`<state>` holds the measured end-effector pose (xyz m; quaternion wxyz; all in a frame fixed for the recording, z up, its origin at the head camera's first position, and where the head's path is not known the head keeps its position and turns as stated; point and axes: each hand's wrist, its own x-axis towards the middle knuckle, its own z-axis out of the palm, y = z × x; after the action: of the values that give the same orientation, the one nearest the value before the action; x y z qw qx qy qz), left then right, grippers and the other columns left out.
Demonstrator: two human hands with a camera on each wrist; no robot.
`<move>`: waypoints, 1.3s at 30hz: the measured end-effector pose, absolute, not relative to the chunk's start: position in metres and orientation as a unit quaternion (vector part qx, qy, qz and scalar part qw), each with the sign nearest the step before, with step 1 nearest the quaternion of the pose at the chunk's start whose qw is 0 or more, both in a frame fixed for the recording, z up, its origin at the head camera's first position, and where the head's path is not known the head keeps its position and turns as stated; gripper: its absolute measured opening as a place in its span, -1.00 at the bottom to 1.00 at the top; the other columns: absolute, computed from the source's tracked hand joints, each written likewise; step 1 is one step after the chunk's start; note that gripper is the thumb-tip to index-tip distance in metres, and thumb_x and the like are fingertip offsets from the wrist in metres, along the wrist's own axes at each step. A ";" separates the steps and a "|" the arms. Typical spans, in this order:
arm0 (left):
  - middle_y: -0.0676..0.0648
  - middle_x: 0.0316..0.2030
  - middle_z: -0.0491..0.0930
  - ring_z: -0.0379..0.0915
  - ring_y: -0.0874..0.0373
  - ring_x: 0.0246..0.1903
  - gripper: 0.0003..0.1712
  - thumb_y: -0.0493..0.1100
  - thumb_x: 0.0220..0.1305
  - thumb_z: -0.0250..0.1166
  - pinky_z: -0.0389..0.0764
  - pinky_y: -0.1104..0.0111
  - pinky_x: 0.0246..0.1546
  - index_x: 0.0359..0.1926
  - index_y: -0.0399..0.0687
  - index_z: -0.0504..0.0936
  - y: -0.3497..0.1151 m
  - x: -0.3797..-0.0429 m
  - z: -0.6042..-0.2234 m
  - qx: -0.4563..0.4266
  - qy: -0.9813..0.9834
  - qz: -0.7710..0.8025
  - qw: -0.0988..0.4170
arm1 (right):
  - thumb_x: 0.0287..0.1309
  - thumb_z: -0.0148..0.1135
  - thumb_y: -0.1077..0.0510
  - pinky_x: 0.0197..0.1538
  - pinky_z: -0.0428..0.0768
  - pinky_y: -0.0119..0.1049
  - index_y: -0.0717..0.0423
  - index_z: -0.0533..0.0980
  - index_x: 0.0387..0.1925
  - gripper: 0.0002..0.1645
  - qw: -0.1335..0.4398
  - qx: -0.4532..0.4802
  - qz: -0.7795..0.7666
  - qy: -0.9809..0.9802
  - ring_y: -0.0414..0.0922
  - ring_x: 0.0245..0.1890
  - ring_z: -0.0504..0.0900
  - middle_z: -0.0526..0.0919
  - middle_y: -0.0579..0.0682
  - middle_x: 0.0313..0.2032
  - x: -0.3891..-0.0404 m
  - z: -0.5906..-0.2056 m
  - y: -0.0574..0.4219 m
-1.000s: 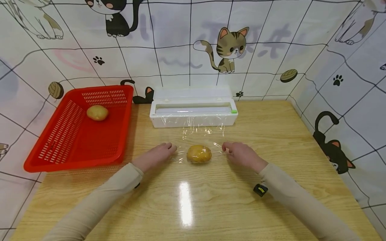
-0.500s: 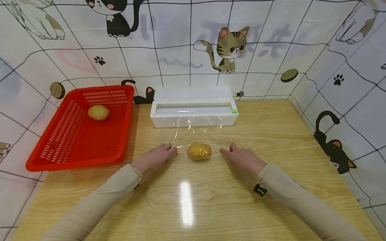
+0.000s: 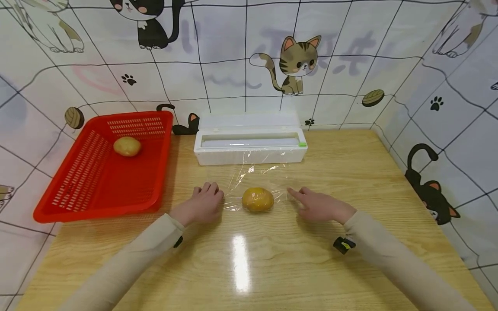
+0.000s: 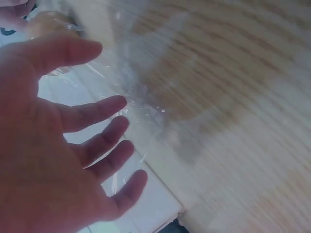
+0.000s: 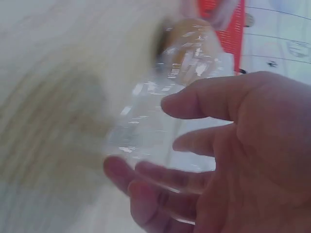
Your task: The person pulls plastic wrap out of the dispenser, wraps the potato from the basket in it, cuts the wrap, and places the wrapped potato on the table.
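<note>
In front of the white cling-film box, the potato lies covered, but the film looks uncut and untucked, while left hand and right hand, relaxed, appear to grip nothing.

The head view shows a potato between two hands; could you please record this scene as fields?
Potato: on the table, covered by clear film
Film: reaches from the white box to the potato
Box: lid open, beyond the potato
Basket: red, holds another potato
Left hand: near the film's left edge
Right hand: near the film's right edge
</note>
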<state>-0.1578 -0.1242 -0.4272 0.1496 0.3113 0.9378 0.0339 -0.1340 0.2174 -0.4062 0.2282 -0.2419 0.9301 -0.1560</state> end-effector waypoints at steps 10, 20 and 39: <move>-0.24 0.14 0.34 0.32 -0.16 0.11 -0.38 -0.16 0.20 0.31 0.43 -0.08 0.00 0.23 -0.27 0.35 -0.098 -0.127 -0.413 0.394 0.915 0.086 0.024 | 0.16 0.20 0.35 -0.04 0.57 -0.12 0.33 0.48 0.10 -0.57 0.033 -0.379 -0.198 0.903 0.00 -0.06 0.57 0.55 0.14 -0.02 -0.113 -0.397 0.182; -0.20 0.29 0.30 0.29 -0.12 0.21 -0.30 -0.11 0.29 0.22 0.35 -0.11 0.10 0.38 -0.23 0.22 -0.077 -0.132 -0.431 0.381 0.922 0.068 -0.009 | 0.05 0.32 0.33 0.09 0.49 -0.07 0.33 0.45 0.12 -0.45 -0.063 -0.377 -0.172 0.908 0.07 0.04 0.50 0.50 0.18 0.06 -0.123 -0.423 0.156; -0.14 -0.01 0.47 0.39 -0.05 0.01 -0.42 -0.02 0.16 0.39 0.38 -0.05 -0.04 0.09 -0.20 0.39 -0.055 -0.174 -0.434 0.342 0.939 0.027 -0.024 | -0.12 0.55 0.21 0.07 0.43 0.00 0.26 0.36 0.03 -0.31 -0.050 -0.324 -0.140 0.934 0.12 -0.03 0.43 0.47 0.18 -0.05 -0.161 -0.427 0.136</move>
<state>-0.1743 -0.0551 -0.4339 -0.0237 0.3415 0.9392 0.0274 -0.1614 0.1362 -0.4272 -0.0498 -0.3240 0.9344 -0.1397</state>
